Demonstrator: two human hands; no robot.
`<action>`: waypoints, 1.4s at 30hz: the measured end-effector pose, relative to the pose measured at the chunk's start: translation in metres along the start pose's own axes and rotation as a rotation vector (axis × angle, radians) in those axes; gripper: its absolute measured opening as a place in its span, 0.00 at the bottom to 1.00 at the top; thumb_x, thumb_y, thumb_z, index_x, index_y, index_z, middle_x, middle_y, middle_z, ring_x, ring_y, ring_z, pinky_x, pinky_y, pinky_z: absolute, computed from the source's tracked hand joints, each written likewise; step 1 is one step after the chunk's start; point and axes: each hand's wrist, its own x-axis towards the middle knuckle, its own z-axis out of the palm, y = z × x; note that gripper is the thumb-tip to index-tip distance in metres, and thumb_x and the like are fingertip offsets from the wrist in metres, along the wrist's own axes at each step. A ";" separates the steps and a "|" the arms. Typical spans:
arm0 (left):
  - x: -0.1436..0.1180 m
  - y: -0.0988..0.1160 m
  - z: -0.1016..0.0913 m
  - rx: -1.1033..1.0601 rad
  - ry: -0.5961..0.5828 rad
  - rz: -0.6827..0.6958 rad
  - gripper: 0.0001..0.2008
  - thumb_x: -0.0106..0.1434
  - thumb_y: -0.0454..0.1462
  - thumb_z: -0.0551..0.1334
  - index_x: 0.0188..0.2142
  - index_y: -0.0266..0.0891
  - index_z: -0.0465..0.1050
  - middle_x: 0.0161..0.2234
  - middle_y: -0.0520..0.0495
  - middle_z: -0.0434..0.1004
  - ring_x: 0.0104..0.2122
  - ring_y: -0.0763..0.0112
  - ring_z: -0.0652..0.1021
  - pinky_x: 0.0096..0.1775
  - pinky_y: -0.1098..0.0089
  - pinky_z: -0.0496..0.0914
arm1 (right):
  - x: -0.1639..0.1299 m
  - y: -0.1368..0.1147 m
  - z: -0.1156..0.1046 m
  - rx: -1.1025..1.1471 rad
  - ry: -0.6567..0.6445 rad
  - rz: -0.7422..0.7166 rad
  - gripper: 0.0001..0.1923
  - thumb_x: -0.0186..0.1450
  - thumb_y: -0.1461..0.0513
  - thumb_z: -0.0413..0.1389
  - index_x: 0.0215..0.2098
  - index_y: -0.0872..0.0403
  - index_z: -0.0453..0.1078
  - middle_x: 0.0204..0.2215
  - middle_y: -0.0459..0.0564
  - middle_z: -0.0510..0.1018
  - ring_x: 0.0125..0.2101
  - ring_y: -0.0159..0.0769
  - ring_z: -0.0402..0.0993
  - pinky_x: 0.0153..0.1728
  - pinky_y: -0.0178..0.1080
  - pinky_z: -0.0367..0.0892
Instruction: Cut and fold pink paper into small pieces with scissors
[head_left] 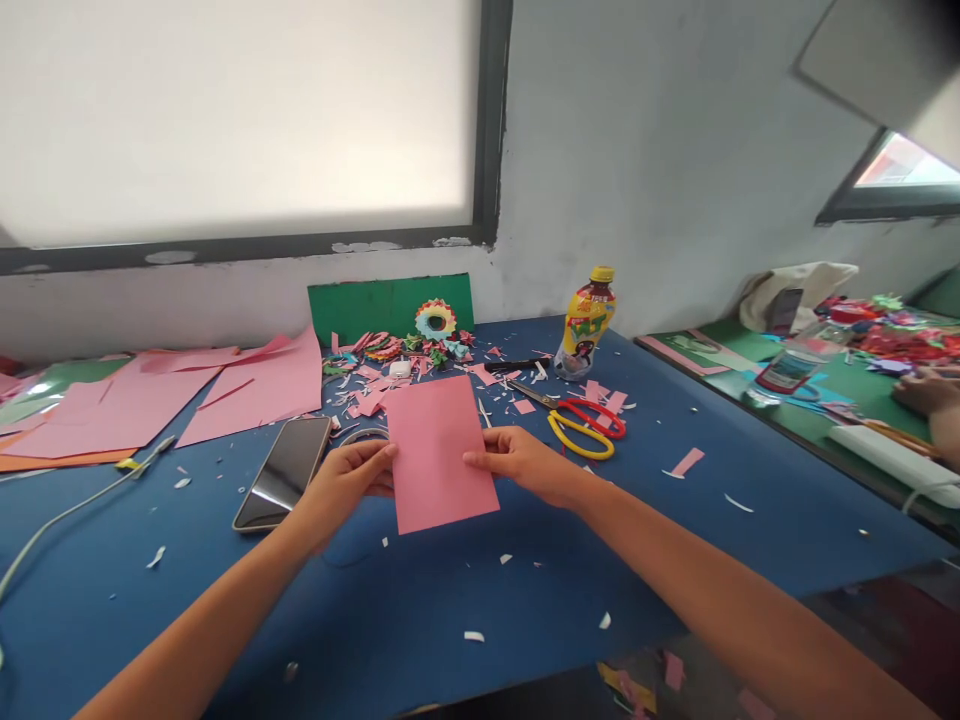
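Observation:
A rectangular sheet of pink paper (441, 455) is held up above the blue table, tilted toward me. My left hand (358, 474) pinches its left edge, thumb in front and fingers behind. On the opposite edge, my right hand (525, 464) grips it the same way. Behind my right hand lie scissors (581, 425) with red and yellow handles. A dark-screened phone (286, 472) rests on the table beside my left wrist. Pink and white paper scraps (367, 400) are scattered behind the sheet, partly hidden by it.
Large pink sheets (262, 385) lie at the left, near a white cable (82, 505). A drink bottle (586, 325) with a yellow cap stands at the back. A green board (360, 305) leans on the wall behind a paper ring (436, 320). Another person's hand (926, 390) is at the far right.

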 end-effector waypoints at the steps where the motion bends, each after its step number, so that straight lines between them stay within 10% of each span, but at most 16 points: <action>1: 0.000 -0.001 -0.001 0.003 -0.008 -0.008 0.18 0.52 0.48 0.63 0.36 0.36 0.74 0.26 0.48 0.78 0.26 0.71 0.76 0.30 0.72 0.72 | 0.000 0.000 0.000 -0.003 0.008 0.001 0.20 0.52 0.53 0.62 0.38 0.56 0.73 0.34 0.50 0.78 0.34 0.34 0.73 0.38 0.38 0.68; 17: 0.012 -0.015 -0.006 0.256 0.034 0.103 0.24 0.52 0.48 0.60 0.44 0.34 0.68 0.27 0.48 0.76 0.26 0.68 0.76 0.30 0.68 0.72 | 0.009 0.011 -0.004 -0.228 0.073 0.012 0.24 0.58 0.61 0.54 0.52 0.55 0.58 0.32 0.50 0.75 0.32 0.34 0.74 0.32 0.37 0.71; 25: 0.014 -0.018 -0.012 0.576 0.097 0.210 0.19 0.57 0.47 0.54 0.41 0.38 0.74 0.43 0.43 0.76 0.43 0.55 0.73 0.45 0.61 0.66 | 0.015 -0.004 -0.043 -0.704 0.541 -0.161 0.18 0.62 0.59 0.48 0.50 0.53 0.60 0.41 0.51 0.71 0.36 0.34 0.70 0.39 0.39 0.66; 37: 0.002 -0.020 -0.003 0.825 0.064 0.243 0.29 0.60 0.46 0.51 0.57 0.34 0.57 0.46 0.39 0.72 0.37 0.61 0.75 0.39 0.63 0.69 | 0.009 -0.008 -0.105 -1.331 0.672 0.210 0.10 0.59 0.62 0.53 0.37 0.57 0.71 0.37 0.56 0.75 0.40 0.45 0.70 0.36 0.40 0.61; 42: -0.012 -0.013 0.005 1.002 -0.064 0.251 0.35 0.56 0.53 0.55 0.58 0.35 0.56 0.56 0.35 0.61 0.54 0.52 0.65 0.53 0.54 0.59 | 0.009 -0.008 -0.106 -1.398 0.668 0.273 0.14 0.59 0.59 0.53 0.42 0.58 0.70 0.42 0.57 0.74 0.42 0.44 0.70 0.37 0.38 0.61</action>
